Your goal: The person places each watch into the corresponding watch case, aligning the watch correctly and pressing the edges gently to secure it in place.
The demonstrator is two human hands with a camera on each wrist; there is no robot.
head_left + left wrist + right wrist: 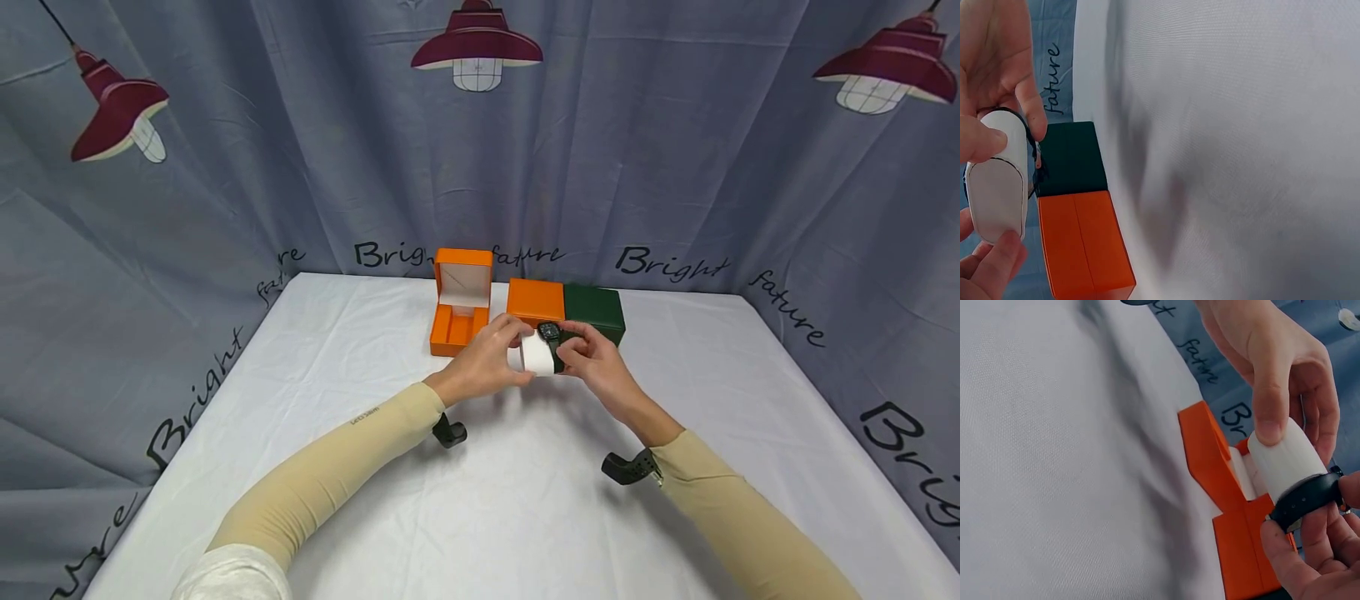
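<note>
A white watch pillow (537, 356) is held up over the table, pinched at one end by the thumb and fingers of my left hand (487, 354). At its other end my right hand (596, 367) grips a watch (550, 333) with a dark face and black strap. In the right wrist view the strap (1307, 499) lies around the end of the pillow (1291, 459), with the right fingertips against it. The pillow's flat end (997, 200) faces the left wrist view, and the left thumb lies on its side.
Behind the hands stand an open orange box (442, 325) with a pale lining, a closed orange box (536, 298) and a closed green box (596, 308), side by side. A white cloth (540, 500) covers the table. A grey-blue printed curtain (637, 183) hangs around it.
</note>
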